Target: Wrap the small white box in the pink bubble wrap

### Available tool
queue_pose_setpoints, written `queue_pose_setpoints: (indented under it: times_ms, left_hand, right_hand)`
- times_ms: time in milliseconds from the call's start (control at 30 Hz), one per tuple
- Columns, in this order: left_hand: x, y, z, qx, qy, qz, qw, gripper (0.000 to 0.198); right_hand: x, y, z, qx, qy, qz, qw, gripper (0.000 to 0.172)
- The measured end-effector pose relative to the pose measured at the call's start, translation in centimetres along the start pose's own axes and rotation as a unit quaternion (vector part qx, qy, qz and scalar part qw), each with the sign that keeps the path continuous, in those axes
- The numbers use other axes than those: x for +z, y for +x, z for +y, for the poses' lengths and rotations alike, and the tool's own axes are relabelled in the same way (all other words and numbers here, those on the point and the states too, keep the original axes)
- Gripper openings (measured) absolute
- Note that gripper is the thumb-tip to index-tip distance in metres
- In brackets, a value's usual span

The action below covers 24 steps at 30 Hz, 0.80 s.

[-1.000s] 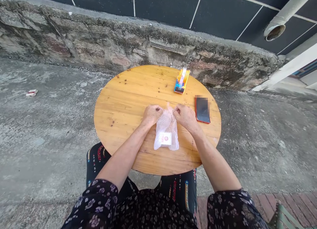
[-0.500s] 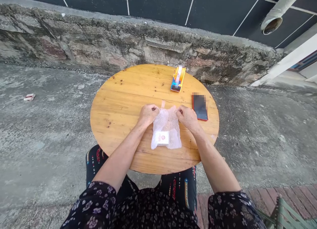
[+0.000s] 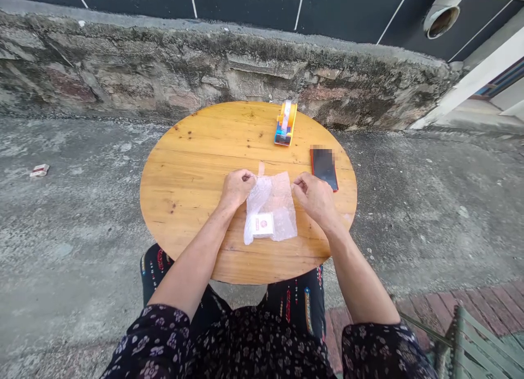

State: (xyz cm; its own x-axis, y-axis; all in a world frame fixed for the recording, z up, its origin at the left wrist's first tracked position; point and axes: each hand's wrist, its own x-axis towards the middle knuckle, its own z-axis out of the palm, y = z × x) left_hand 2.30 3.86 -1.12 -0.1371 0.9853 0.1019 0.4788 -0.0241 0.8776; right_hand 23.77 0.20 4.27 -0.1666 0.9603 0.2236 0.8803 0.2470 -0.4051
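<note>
A sheet of bubble wrap [image 3: 282, 196] lies on the round wooden table [image 3: 196, 160] in front of me. On its lower left part rests a small white box [image 3: 262, 224] with a reddish print, and the wrap's left side is bunched up beside it. My left hand [image 3: 238, 189] pinches the wrap's upper left edge, close to a short strip of tape [image 3: 261, 168] sticking out there. Just off the wrap's right edge is my right hand [image 3: 314, 196], its fingers curled with a small gap between thumb and forefinger.
A yellow and blue tape dispenser [image 3: 285, 123] stands at the table's far side. A phone in a red case [image 3: 325, 169] lies right beyond my right hand. A stone wall base [image 3: 164, 73] runs behind the table. A green slatted chair [image 3: 470, 341] is at the lower right.
My right hand has let go of the wrap's upper right corner and moved slightly away. That corner now lies spread out flatter. The whole view has shifted slightly.
</note>
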Motion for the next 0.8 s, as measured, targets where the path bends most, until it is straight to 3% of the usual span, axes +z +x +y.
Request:
queue_pose_setpoints:
  times_ms: [133, 267, 400, 500, 600, 667, 800]
  left_hand:
    - [0.1, 0.0, -0.1, 0.001, 0.01, 0.009, 1.0, 0.014]
    - [0.1, -0.3, 0.1, 0.003, 0.018, 0.014, 1.0, 0.012]
    - [0.2, -0.4, 0.2, 0.002, 0.012, 0.027, 1.0, 0.012]
    - [0.0, -0.3, 0.1, -0.004, 0.003, 0.045, 0.999, 0.023]
    - [-1.1, -0.6, 0.5, 0.001, 0.016, 0.076, 0.997, 0.034]
    - [-2.1, -1.3, 1.3, 0.02, 0.049, 0.094, 0.994, 0.03]
    - [-3.2, -3.2, 4.0, 0.07, 0.174, 0.016, 0.982, 0.031]
  right_hand:
    - [0.3, -0.7, -0.9, -0.127, 0.023, -0.062, 0.99, 0.021]
    - [1.9, -0.4, -0.2, -0.145, -0.005, -0.122, 0.982, 0.021]
    - [3.8, -0.2, 1.0, -0.133, 0.038, -0.084, 0.987, 0.02]
    - [4.8, -0.4, 1.3, -0.111, 0.051, -0.045, 0.991, 0.018]
    - [5.2, -0.7, 1.3, -0.107, 0.052, -0.034, 0.992, 0.019]
    - [5.2, -0.9, 1.1, -0.108, 0.047, -0.029, 0.993, 0.019]
    - [4.9, -1.1, 0.9, -0.114, 0.027, -0.03, 0.993, 0.02]
